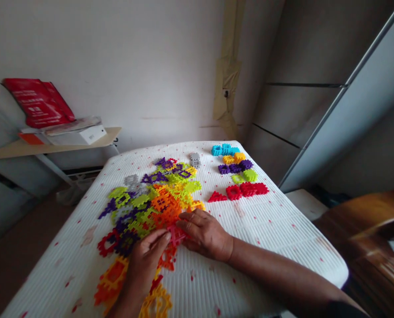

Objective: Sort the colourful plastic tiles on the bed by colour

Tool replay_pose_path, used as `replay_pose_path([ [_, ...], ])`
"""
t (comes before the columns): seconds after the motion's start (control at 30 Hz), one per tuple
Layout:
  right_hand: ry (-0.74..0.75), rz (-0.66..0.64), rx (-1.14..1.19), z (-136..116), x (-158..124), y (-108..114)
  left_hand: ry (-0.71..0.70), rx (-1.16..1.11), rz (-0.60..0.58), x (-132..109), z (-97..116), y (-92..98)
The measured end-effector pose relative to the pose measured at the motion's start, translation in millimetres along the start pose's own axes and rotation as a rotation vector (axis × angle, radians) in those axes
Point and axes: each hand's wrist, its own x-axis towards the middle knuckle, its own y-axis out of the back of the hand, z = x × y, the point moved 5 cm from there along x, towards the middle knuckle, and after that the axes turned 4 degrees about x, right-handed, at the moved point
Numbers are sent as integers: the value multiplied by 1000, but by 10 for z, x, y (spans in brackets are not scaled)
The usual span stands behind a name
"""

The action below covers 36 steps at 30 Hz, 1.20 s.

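both hands pinching one red piece at the near edge of the pile
left hand [147, 260] and right hand [205, 234] are gripping the red piece [176, 234]; steadying it flat on the bed [266, 238] should help.

Both bare forearms reach forward from the bottom of the frame, the hands meeting close together near its centre. The left hand [147, 260] comes up from the lower edge, back of the hand toward the camera, fingers extended and gently curled, their tips pointing forward and to the right. The right hand [205, 233] enters from the lower right on a long, nearly straight forearm, wrist level, palm down, knuckles raised, fingers bent and pointing left. The fingertips of the two hands lie just beside each other, pinching at the same spot.
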Motion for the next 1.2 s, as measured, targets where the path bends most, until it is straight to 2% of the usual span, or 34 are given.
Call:
replay_pose_path([
  [0.17, -36, 25, 52, 30, -3, 54, -30, -37, 32, -10, 2, -1],
  [0.3, -41, 57, 54, 186, -35, 298, -69, 7, 65, 14, -131, 69],
  [0.4, -89, 115, 29, 456, -136, 660, -98, 12, 87, 42, -228, 110],
  [0.53, -266, 194, -68, 998, -431, 1210, -77, 10, 83, 61, -264, 117],
  [0.63, -380, 133, -167, 1412, -701, 1443, -72, 32, 84, 69, -232, 113],
  [0.73, -451, 37, -199, 1734, -923, 1489, -77, 39, 87, 68, -189, 103],
  [0.83, -499, 7, -178, 1928, -1049, 1457, -85, 28, 102, 39, -135, 92],
  [0.97, -528, -23, -150, 2030, -1088, 1399, -95, 27, 159, 1, -90, 106],
  [1.2, -513, -65, -163, 2078, -1069, 1385, -59, 31, 113, 57, -163, 134],
])
